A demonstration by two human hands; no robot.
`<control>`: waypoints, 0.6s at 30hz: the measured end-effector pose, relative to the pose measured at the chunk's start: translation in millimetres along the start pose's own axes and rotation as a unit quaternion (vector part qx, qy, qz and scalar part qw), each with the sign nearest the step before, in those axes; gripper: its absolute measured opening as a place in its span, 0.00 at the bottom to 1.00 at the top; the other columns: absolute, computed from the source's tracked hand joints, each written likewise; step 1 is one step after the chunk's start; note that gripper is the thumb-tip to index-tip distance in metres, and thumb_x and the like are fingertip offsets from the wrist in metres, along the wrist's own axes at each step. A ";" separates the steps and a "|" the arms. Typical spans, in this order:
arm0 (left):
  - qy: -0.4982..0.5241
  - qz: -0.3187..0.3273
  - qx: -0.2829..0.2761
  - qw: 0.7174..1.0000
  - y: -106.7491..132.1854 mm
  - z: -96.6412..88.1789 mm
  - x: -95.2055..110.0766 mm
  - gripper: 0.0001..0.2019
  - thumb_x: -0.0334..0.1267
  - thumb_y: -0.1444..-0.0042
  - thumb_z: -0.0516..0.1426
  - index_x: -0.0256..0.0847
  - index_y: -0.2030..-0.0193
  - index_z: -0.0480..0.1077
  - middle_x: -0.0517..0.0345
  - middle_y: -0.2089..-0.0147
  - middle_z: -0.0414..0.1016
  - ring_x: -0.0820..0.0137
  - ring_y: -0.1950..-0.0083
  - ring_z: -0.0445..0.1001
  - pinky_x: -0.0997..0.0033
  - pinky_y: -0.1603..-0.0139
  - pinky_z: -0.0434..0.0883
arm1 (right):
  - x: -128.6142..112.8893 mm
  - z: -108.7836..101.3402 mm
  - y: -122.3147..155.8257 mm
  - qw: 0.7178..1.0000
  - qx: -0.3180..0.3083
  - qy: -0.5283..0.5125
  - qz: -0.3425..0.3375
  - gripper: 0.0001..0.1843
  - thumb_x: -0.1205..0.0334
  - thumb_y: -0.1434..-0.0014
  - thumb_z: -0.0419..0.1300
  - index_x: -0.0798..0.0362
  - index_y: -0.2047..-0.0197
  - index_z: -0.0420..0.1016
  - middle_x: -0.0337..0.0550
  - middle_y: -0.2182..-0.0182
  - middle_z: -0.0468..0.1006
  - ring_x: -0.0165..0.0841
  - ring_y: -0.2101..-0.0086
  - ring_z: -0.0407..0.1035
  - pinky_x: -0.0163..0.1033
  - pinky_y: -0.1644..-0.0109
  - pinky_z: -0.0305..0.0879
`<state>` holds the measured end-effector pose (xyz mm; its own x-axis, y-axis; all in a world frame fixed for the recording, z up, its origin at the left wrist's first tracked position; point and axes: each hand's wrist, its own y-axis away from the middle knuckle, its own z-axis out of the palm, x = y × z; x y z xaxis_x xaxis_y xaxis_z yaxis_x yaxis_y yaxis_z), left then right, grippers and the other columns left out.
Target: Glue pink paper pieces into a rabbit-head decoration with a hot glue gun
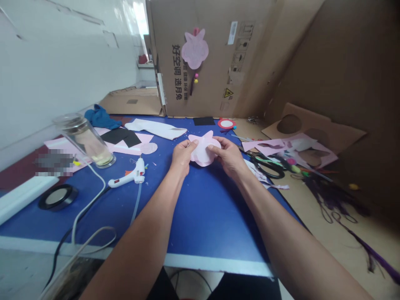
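My left hand [181, 156] and my right hand [229, 156] are both closed on one pink cutout [203, 149]; the left pinches its left edge between thumb and fingers, the right grips its right edge; the cutout is held between them just above the blue tabletop [206, 216], near the middle of its far half; its shape shows two pointed lobes at the top and a rounded body.

To my left on the tabletop: a white glue gun [128, 177] lying on its side, its cord running off toward the near edge; a clear glass jar [86, 139] beyond it, appearing tilted in this view; a roll of black tape [58, 196] lying flat near the left edge; a blue cloth [101, 117] at the far left corner; black pieces and pink sheets [125, 139] between jar and cutout; a white folded piece [156, 128] behind them.

To my right: black-handled scissors [265, 164] just beside my right wrist; pink scraps [281, 146] and dark cords [331, 196] further right, on brown cardboard.

Behind the tabletop stands a large cardboard box [212, 58]; a matching pink shape [195, 49] is fixed to its face, with a beaded tassel hanging under it; a small red-rimmed disc [226, 123] lies at the foot of the box.
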<state>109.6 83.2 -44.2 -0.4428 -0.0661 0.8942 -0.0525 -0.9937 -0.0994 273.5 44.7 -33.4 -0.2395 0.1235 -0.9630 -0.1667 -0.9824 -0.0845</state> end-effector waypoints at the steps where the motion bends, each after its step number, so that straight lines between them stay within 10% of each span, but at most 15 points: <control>1: -0.006 0.001 -0.002 1.000 0.6 0.4 0.3 0.21 0.49 0.54 0.79 0.41 0.75 0.74 0.62 0.75 0.75 0.73 0.73 0.69 0.72 0.68 0.67 | -0.2 -0.2 -0.4 1.000 0.002 -0.007 0.000 0.33 0.54 0.61 0.83 0.47 0.50 0.84 0.40 0.57 0.90 0.38 0.61 0.81 0.40 0.59 0.75; 18: -0.068 -0.001 -0.010 0.998 7.2 5.5 3.0 0.21 0.47 0.55 0.80 0.40 0.76 0.76 0.63 0.75 0.74 0.74 0.74 0.67 0.73 0.72 0.62 | 3.0 -2.9 -4.9 0.999 0.016 0.012 -0.029 0.31 0.51 0.58 0.81 0.46 0.51 0.81 0.40 0.61 0.88 0.40 0.62 0.80 0.45 0.54 0.75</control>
<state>112.8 75.4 -39.8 -0.3180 -0.0769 0.9450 -0.0727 -0.9918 -0.1052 276.4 49.6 -36.6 -0.2049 0.1755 -0.9629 -0.2104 -0.9687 -0.1318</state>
